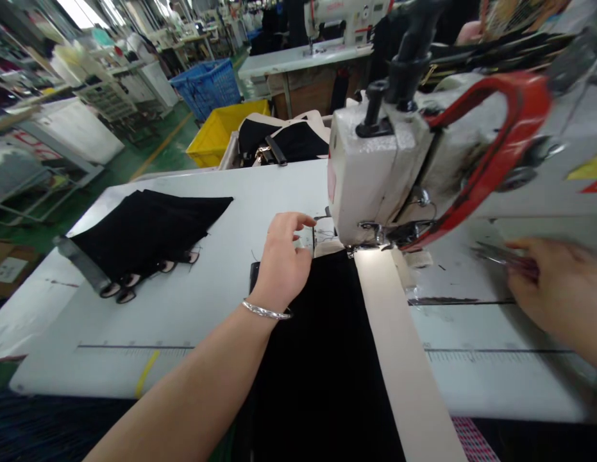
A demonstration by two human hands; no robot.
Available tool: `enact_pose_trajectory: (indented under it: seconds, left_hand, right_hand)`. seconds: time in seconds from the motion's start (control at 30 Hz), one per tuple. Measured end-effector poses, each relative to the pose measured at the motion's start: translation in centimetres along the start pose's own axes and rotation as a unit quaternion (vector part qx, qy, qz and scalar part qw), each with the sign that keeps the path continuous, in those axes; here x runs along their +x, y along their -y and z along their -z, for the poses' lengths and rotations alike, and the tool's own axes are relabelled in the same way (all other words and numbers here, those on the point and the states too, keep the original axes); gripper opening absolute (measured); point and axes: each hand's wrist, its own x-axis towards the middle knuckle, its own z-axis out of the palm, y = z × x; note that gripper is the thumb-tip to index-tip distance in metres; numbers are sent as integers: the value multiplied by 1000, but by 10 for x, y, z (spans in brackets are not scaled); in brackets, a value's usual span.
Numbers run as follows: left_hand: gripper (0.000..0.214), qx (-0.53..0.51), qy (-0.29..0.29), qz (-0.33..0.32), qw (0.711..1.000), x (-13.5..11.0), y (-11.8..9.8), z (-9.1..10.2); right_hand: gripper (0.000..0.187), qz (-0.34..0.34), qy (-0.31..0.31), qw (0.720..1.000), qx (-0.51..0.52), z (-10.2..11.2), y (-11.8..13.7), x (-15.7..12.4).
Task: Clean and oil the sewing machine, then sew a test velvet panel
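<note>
My left hand point(285, 260) is beside the sewing machine's needle area, its thumb and forefinger apart with nothing between them. Beneath its wrist lies a long black fabric piece point(327, 359) with a cream strip point(406, 346) along its right side. The far end of this work sits under the head of the white sewing machine point(365, 173). At the right, blurred by motion, my right hand point(558, 289) grips small scissors point(500, 255) with a pinkish handle, their metal blades pointing left toward the machine, just above the table.
Black fabric pieces point(144, 224) with metal rings lie on the left of the white table point(221, 295). Behind the table stand a yellow crate point(221, 125), a blue basket point(206, 86) and stacked black-and-cream pieces point(298, 135). A red curved guard point(510, 128) fronts the machine.
</note>
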Motion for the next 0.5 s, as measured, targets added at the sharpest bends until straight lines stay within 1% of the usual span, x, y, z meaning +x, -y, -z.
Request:
enact_pose_trajectory:
  seconds: [0.03, 0.07, 0.1, 0.13, 0.17, 0.2, 0.23, 0.27, 0.3, 0.33, 0.4, 0.5]
  left_hand:
    - [42, 17, 15, -8, 1000, -1, -3, 3]
    - [37, 37, 45, -22, 998, -2, -8, 7]
    - [31, 58, 88, -44, 993, -5, -13, 11]
    - [26, 79, 141, -74, 984, -10, -18, 14]
    - [24, 100, 194, -111, 970, -16, -23, 16]
    - [27, 121, 239, -149, 952, -23, -27, 17]
    - [31, 142, 271, -185, 934, -30, -30, 16]
    - [35, 162, 289, -214, 919, -37, -30, 14]
    - [38, 182, 297, -232, 908, -44, -30, 10]
    - [40, 199, 299, -241, 901, -49, -28, 7]
    - [42, 221, 299, -242, 896, -55, -23, 1]
    - [41, 228, 297, -243, 895, -56, -20, -1]
  right_hand:
    - [62, -13, 15, 998, -53, 3, 6, -2]
    - [66, -19, 29, 995, -92, 8, 19, -4]
    - [64, -10, 32, 994, -101, 14, 36, -6]
    - [56, 18, 33, 996, -77, 20, 56, -10]
    - [39, 64, 27, 997, -28, 26, 78, -14]
    - [24, 132, 17, 991, 34, 30, 100, -20]
    - [18, 183, 27, 979, 89, 32, 121, -26]
    - [18, 233, 53, 963, 128, 32, 139, -33]
    - [25, 260, 63, 953, 140, 30, 153, -39]
    - [34, 262, 65, 953, 138, 27, 164, -44]
    - [47, 254, 65, 958, 117, 18, 175, -52]
    - [51, 244, 62, 963, 94, 8, 176, -58]
